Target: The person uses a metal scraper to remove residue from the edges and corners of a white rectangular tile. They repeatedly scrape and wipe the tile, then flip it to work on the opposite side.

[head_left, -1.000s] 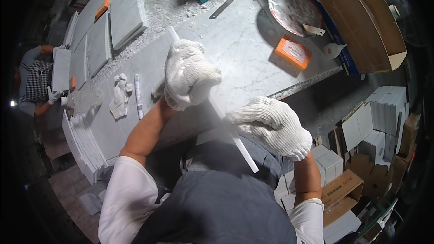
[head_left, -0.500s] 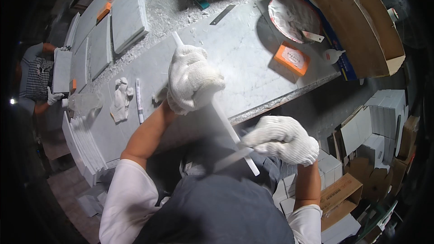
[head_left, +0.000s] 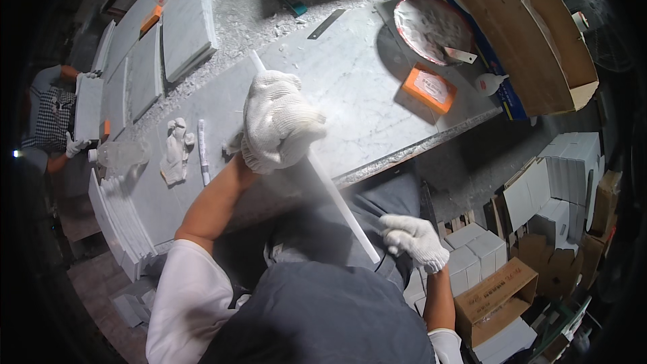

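My left hand [head_left: 280,121], in a white knit glove, is wrapped round a long, narrow white strip [head_left: 345,210] above the front of the marble-like slab. One short end sticks out beyond the fist; the longer end slants down toward my lap. My right hand [head_left: 414,241], also gloved, is beside my right thigh, apart from the strip's lower end. Its fingers are curled, and what they hold, if anything, is hidden. A spare white glove [head_left: 176,152] and a white tube-like stick [head_left: 203,152] lie left of my left hand.
An orange box [head_left: 428,87], a round pan of white paste [head_left: 431,29] with a scraper [head_left: 461,55], and a ruler-like metal strip [head_left: 327,24] rest on the slab. A cardboard box [head_left: 502,23] stands at far right. White boxes [head_left: 485,249] are stacked below. Another person's gloved hand [head_left: 75,144] shows at left.
My right hand has drawn down and away from the white strip; the blurred flat piece that crossed the strip there no longer shows. My left hand keeps its grip, shifting slightly left in the picture.
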A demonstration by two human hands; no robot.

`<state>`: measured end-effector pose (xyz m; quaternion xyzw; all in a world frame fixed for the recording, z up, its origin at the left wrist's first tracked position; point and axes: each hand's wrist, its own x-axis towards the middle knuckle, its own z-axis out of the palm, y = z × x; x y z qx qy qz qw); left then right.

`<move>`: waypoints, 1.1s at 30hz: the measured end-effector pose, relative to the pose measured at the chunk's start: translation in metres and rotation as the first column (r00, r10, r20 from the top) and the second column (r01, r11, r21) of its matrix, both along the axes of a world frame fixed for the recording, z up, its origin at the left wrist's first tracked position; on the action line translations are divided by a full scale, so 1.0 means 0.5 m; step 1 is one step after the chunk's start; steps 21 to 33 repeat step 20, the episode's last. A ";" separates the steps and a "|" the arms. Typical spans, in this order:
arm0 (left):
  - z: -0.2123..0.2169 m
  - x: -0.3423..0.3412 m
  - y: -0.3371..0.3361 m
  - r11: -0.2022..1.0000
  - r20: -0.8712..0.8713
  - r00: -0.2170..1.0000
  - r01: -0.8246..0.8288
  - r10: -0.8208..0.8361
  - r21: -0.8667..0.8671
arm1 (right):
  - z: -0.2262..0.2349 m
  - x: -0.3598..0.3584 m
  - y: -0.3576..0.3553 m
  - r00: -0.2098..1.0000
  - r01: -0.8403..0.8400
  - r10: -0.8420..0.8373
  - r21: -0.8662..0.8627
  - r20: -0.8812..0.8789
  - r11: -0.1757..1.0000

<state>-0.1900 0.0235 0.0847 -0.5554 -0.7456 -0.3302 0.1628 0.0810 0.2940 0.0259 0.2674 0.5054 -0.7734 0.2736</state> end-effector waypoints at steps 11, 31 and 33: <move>0.097 -0.016 -0.014 0.896 -0.189 0.961 0.103 -0.201 -0.433 | 0.048 -0.087 0.053 0.825 0.524 -0.452 0.157 -0.340 0.837; 0.159 0.022 -0.050 0.711 -0.217 0.953 -0.004 -0.210 -0.703 | 0.032 -0.088 0.057 0.797 0.546 -0.461 0.140 -0.390 0.826; 0.159 0.022 -0.050 0.711 -0.217 0.953 -0.004 -0.210 -0.703 | 0.032 -0.088 0.057 0.797 0.546 -0.461 0.140 -0.390 0.826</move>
